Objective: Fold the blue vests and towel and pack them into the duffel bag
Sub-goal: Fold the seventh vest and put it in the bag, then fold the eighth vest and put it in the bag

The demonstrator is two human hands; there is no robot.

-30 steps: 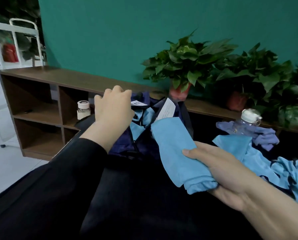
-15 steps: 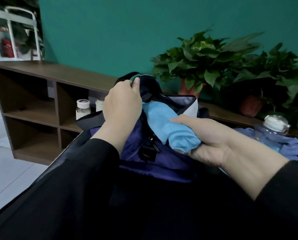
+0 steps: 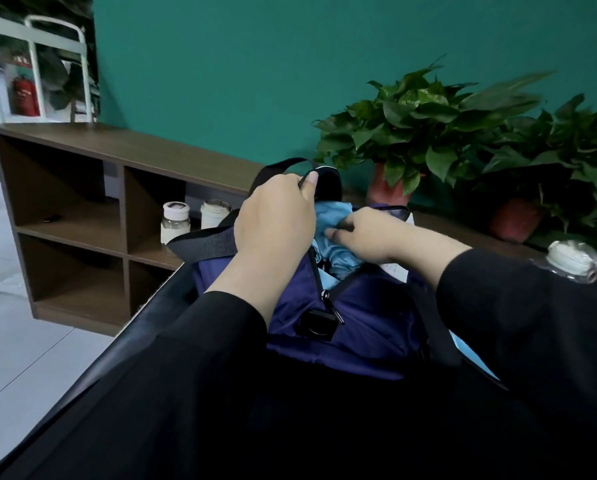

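Observation:
The navy duffel bag [image 3: 359, 327] sits on a black table, its zip open at the top. My left hand [image 3: 276, 220] grips the bag's black handle strap [image 3: 321, 183] and holds that side up. My right hand [image 3: 369, 237] is over the opening, its fingers pressing a folded light blue cloth [image 3: 335, 220] down into the bag. Most of the cloth is inside and partly hidden by both hands. A strip of light blue fabric [image 3: 473, 358] lies on the table to the right of the bag.
A brown shelf unit [image 3: 82, 209] stands behind on the left with two white-capped jars [image 3: 175, 220] in a cubby. Potted plants [image 3: 425, 133] line the ledge against the green wall. A clear bottle with a white cap [image 3: 570, 261] lies at right.
My right hand has carried the folded blue cloth from beside the bag into its opening. My left hand took hold of the handle strap and lifted it.

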